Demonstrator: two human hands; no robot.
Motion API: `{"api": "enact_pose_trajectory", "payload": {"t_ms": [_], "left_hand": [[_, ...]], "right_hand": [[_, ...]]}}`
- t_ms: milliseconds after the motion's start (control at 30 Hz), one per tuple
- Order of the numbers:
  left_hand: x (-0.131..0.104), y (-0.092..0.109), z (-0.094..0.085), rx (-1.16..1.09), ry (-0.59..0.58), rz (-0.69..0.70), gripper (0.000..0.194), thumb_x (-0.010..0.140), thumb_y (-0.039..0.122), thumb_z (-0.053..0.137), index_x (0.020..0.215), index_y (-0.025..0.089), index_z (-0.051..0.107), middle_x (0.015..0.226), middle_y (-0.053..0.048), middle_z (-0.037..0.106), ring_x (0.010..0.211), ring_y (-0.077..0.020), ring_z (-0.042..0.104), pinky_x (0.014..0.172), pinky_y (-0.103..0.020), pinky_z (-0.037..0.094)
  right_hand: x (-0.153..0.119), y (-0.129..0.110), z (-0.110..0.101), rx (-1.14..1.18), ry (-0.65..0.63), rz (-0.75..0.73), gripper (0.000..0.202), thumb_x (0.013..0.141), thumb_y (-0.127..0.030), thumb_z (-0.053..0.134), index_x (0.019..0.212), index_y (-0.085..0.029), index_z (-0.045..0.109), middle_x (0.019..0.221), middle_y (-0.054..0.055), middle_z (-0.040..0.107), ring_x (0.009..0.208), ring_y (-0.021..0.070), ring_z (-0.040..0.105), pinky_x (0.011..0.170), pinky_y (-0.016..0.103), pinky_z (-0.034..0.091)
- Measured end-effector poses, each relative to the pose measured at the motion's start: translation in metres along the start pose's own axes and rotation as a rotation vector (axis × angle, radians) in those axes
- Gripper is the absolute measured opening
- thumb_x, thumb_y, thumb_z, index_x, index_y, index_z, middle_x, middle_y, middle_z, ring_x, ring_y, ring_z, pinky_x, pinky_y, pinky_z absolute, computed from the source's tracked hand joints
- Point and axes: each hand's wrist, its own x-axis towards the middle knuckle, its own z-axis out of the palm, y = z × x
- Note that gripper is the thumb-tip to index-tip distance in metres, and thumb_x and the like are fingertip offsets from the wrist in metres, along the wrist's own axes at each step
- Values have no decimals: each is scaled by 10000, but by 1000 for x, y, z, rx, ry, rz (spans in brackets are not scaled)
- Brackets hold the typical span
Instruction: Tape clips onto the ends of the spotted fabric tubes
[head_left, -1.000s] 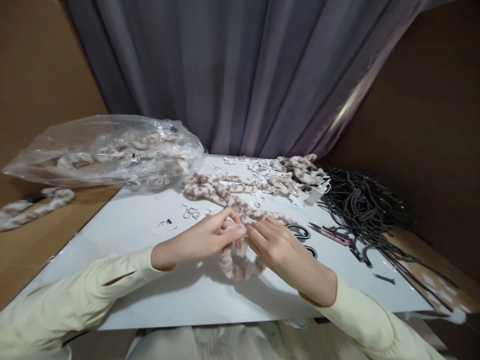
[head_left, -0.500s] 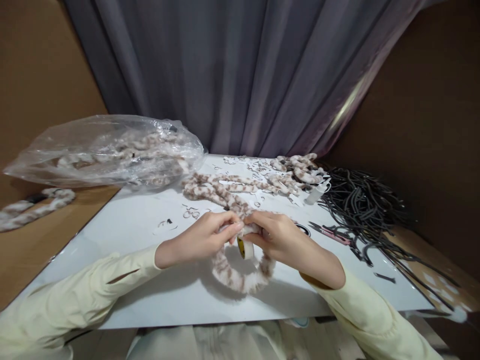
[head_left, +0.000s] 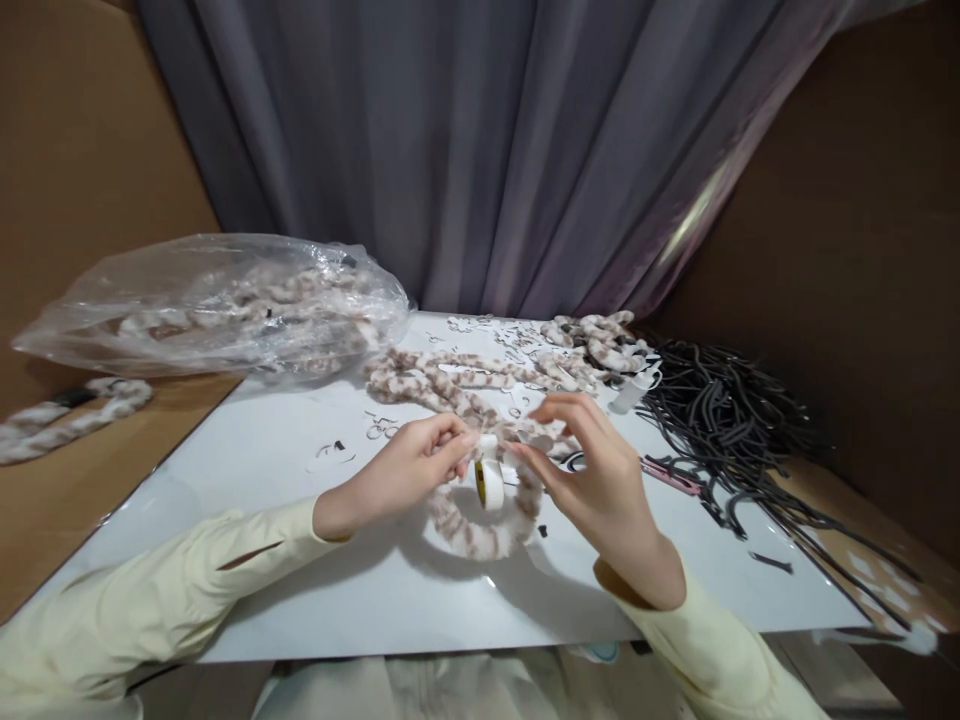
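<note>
A fluffy white and brown ring (head_left: pixel 480 545) hangs just above the white table. My left hand (head_left: pixel 409 470) is closed, pinching the ring's upper left part between thumb and fingers. White tape shows at the join in the ring's top, and a small tape roll (head_left: pixel 491 487) with a yellow core dangles from it inside the loop. At the upper right of the ring, my right hand (head_left: pixel 600 470) has its thumb and fingers spread apart. Its thumb tip is close to the join; whether it touches cannot be made out.
More fluffy strips (head_left: pixel 420 380) lie behind my hands. A clear plastic bag (head_left: pixel 225 300) of fluffy pieces sits at the back left. To the right are a heap of black cords (head_left: pixel 720 400), a pink-handled tool (head_left: pixel 671 475) and a white bottle (head_left: pixel 634 390).
My right hand has let go of the ring's top and opened, moving slightly right. The taped join and the tape roll now show more fully. My left hand keeps its pinch.
</note>
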Motion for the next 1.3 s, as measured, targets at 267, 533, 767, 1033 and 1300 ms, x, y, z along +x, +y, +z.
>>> {"api": "enact_pose_trajectory", "payload": {"t_ms": [267, 533, 767, 1033, 1300], "left_hand": [[5, 1, 1, -236, -68, -121, 347, 837, 449, 496, 655, 159, 441, 577, 68, 401, 483, -57, 338, 492, -195, 303], [8, -7, -1, 43, -74, -48, 310, 858, 449, 453, 747, 164, 506, 595, 58, 430, 523, -85, 394, 501, -203, 312], [7, -20, 3, 601, 44, 421, 173, 909, 242, 371, 783, 171, 467, 623, 45, 459, 525, -90, 430, 518, -210, 336], [13, -35, -2, 979, 129, 964, 222, 927, 146, 299, 816, 154, 492, 620, -18, 553, 559, -139, 511, 538, -251, 386], [11, -36, 2, 978, 117, 1024, 187, 922, 174, 331, 895, 127, 510, 630, -31, 601, 545, -146, 558, 517, -254, 430]], "right_hand": [[-34, -10, 29, -48, -166, 207, 187, 842, -331, 556, 877, -152, 595, 665, 38, 622, 586, 153, 556, 541, 246, 400], [-18, 8, 32, 441, -326, 633, 254, 760, -366, 619, 880, -145, 652, 629, 4, 609, 521, 113, 490, 494, 225, 353], [-17, 10, 20, 907, -412, 987, 368, 615, -357, 767, 870, -133, 626, 524, -49, 547, 356, 46, 386, 363, 193, 266], [-16, -3, 7, 1369, -371, 1058, 331, 621, -258, 784, 836, -149, 557, 474, -75, 547, 281, 13, 359, 313, 150, 255], [-18, -3, 6, 1342, -458, 1009, 311, 654, -267, 759, 838, -153, 536, 556, -19, 647, 301, 47, 468, 311, 140, 336]]}}
